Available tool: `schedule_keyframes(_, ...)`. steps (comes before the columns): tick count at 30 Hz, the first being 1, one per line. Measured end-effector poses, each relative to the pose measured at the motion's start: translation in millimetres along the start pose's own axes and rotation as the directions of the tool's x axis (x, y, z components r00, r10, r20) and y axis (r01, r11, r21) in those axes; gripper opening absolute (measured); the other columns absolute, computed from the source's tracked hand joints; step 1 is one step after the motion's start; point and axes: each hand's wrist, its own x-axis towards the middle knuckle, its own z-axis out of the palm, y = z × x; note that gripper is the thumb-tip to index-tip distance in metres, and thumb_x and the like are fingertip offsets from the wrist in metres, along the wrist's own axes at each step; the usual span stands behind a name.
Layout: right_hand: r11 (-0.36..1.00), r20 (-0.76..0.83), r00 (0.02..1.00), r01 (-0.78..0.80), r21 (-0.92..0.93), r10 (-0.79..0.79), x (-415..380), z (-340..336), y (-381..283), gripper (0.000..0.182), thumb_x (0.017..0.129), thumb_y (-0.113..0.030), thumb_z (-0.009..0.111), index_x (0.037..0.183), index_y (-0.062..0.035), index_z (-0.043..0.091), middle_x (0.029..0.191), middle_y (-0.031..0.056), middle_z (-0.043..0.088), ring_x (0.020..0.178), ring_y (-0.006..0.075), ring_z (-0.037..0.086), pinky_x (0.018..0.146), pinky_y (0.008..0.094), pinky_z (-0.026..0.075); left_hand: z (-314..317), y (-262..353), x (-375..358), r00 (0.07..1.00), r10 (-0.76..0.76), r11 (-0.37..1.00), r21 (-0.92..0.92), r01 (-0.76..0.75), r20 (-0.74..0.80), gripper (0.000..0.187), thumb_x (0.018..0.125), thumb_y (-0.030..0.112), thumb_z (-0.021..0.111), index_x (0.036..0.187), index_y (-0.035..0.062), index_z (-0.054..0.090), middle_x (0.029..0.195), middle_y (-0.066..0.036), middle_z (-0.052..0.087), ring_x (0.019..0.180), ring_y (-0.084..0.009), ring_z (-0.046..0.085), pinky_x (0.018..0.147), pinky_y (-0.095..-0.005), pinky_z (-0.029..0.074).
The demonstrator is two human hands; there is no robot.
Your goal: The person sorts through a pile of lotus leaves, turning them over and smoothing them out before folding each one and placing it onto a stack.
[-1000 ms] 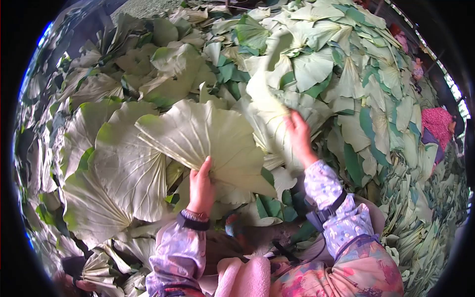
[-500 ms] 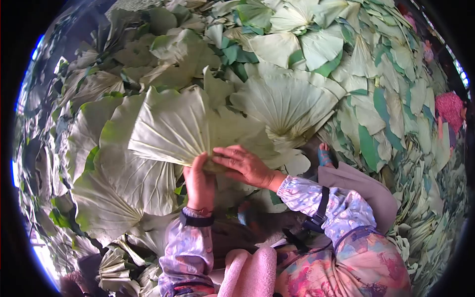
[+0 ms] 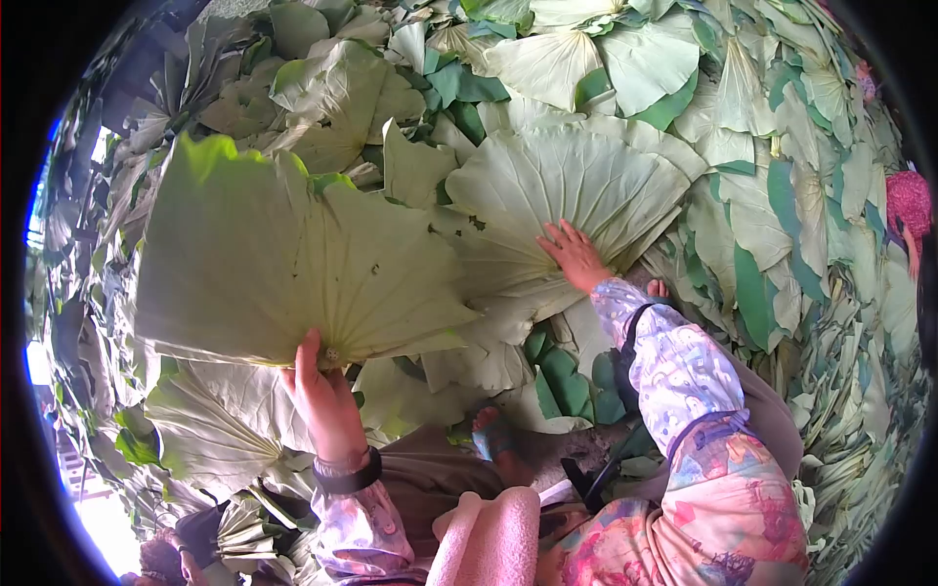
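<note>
My left hand (image 3: 327,410) grips a large pale green lotus leaf (image 3: 244,259) at its lower edge, thumb on top near the vein centre; the fingers behind it are hidden. This leaf is spread wide, with a few small dark holes towards its right side. My right hand (image 3: 576,256) lies with fingers stretched on a fan-shaped pile of folded lotus leaves (image 3: 611,181), to the right of the held leaf. Under the held leaf, another veined lotus leaf (image 3: 225,415) shows at the lower left.
Lotus leaves (image 3: 752,205) cover the ground all round, some folded, some dark green. My bare foot (image 3: 495,439) shows below the leaves. A person in a pink head covering (image 3: 909,203) is at the right edge, and another person's hand (image 3: 191,566) appears at the bottom left.
The folded lotus leaf that both hands held is gone from between them. My left hand now holds a wide, spread leaf, and my right hand has moved up and right onto the pile.
</note>
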Motion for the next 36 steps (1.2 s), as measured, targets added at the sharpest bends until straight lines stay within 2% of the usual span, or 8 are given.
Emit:
schedule_keyframes(5,0.765,0.103,0.932,-0.345,0.544,0.346,30,-14,14,0.031,0.081,-0.026,0.053,0.109,-0.0112,0.054,0.102,0.0161,0.058,0.092,0.0328,0.055,0.076,0.0413,0.045,-11,-4,13,0.976,-0.214,0.924,-0.314,0.218,0.049,0.013,0.08,0.008,0.059,0.092,0.0047,0.057,0.093,-0.005,0.055,0.087,-0.0156,0.053,0.078,-0.0301,0.043)
schedule_keyframes(9,0.416,-0.102,0.516,-0.542,0.73,0.85,70,-37,62,0.022,0.085,-0.023,0.051,0.089,-0.0026,0.056,0.068,0.0191,0.056,0.064,0.0323,0.054,0.058,0.0398,0.04,-13,-8,15,0.944,-0.318,0.851,-0.414,0.323,0.081,0.008,0.079,0.008,0.059,0.085,0.0035,0.058,0.085,-0.004,0.058,0.076,-0.0151,0.056,0.069,-0.0299,0.045)
schedule_keyframes(13,0.516,-0.366,0.591,-0.101,0.851,0.719,130,-113,15,0.021,0.086,-0.02,0.051,0.089,-0.0001,0.057,0.075,0.0141,0.06,0.064,0.0196,0.053,0.059,0.0347,0.043,-7,-23,7,0.892,-0.429,0.801,-0.395,0.449,0.144,0.006,0.078,0.007,0.06,0.083,0.0042,0.058,0.079,-0.004,0.058,0.072,-0.0153,0.056,0.065,-0.0312,0.046)
schedule_keyframes(14,0.298,-0.248,0.714,0.058,0.953,0.655,148,-143,-13,0.019,0.086,-0.016,0.051,0.093,0.0002,0.057,0.08,0.0127,0.061,0.068,0.0177,0.055,0.061,0.0337,0.044,-2,-27,0,0.873,-0.459,0.788,-0.378,0.486,0.166,0.006,0.077,0.007,0.06,0.082,0.0044,0.058,0.078,-0.004,0.058,0.072,-0.0154,0.056,0.065,-0.0314,0.047)
schedule_keyframes(16,0.685,-0.512,0.789,0.166,0.71,0.34,175,-188,-79,0.022,0.081,-0.015,0.058,0.099,-0.0019,0.058,0.085,0.0135,0.061,0.074,0.0248,0.059,0.067,0.0354,0.047,2,-40,-7,0.823,-0.517,0.755,-0.327,0.568,0.234,0.006,0.078,0.007,0.059,0.082,0.0045,0.057,0.078,-0.004,0.058,0.072,-0.0162,0.056,0.066,-0.0325,0.047)
schedule_keyframes(19,0.51,-0.658,0.752,0.552,0.66,0.039,178,-230,-156,0.063,0.074,-0.015,0.065,0.129,-0.0072,0.036,0.131,0.0145,0.038,0.12,0.0286,0.038,0.1,0.0354,0.032,3,-42,-13,0.74,-0.6,0.688,-0.277,0.671,0.303,0.006,0.079,0.008,0.057,0.083,0.0033,0.056,0.079,-0.005,0.058,0.072,-0.0172,0.057,0.066,-0.0334,0.047)
schedule_keyframes(27,0.879,-0.155,0.93,-0.248,0.407,0.335,14,-63,-26,0.066,0.064,0.005,0.056,0.126,-0.013,0.041,0.128,0.0155,0.037,0.117,0.0367,0.037,0.095,0.0416,0.035,-1,-34,-9,0.788,-0.554,0.706,-0.35,0.615,0.268,0.016,0.082,0.009,0.053,0.095,-0.0004,0.054,0.096,-0.011,0.057,0.088,-0.0218,0.056,0.076,-0.0379,0.047)
schedule_keyframes(36,0.959,-0.021,0.976,-0.211,0.188,0.218,-59,-16,47,0.045,0.077,-0.013,0.055,0.121,-0.019,0.048,0.121,0.008,0.049,0.113,0.0281,0.045,0.09,0.0406,0.038,-27,0,35,0.925,-0.326,0.738,-0.559,0.379,0.196,0.029,0.084,0.015,0.052,0.108,-0.0002,0.049,0.113,-0.016,0.052,0.105,-0.0283,0.049,0.09,-0.046,0.038)
